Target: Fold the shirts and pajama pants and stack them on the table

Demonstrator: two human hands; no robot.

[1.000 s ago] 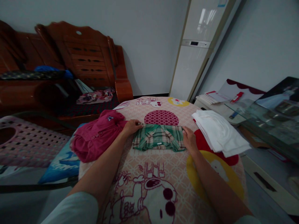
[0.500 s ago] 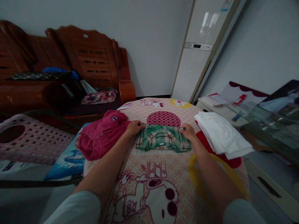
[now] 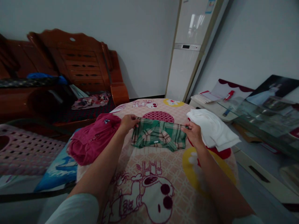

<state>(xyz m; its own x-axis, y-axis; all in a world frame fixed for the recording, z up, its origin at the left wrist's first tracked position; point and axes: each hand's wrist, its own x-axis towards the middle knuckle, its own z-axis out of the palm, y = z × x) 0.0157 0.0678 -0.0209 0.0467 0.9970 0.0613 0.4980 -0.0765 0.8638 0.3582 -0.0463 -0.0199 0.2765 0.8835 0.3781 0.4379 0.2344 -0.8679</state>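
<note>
A green plaid shirt [image 3: 161, 135], folded into a wide strip with its collar facing me, is stretched between my hands over the table. My left hand [image 3: 128, 122] pinches its far left corner. At the far right corner, my right hand [image 3: 193, 130] grips the edge between thumb and fingers. The shirt's far edge looks slightly raised, while its near part hangs down to the cloth. Left of it lies a folded magenta shirt [image 3: 94, 140], close to my left forearm. Folded white clothing [image 3: 211, 129] rests to the right, beyond my right hand, on something red.
A patterned cloth [image 3: 149, 166] with cartoon dogs covers the round table. Behind on the left stands a carved wooden sofa [image 3: 79, 62]. A pink woven chair [image 3: 28, 149] and a blue cushion [image 3: 56, 166] are at left. A glass shelf [image 3: 261, 115] stands at right.
Both hands have lifted the far edge of the plaid shirt a little. The whole view has turned slightly to the right.
</note>
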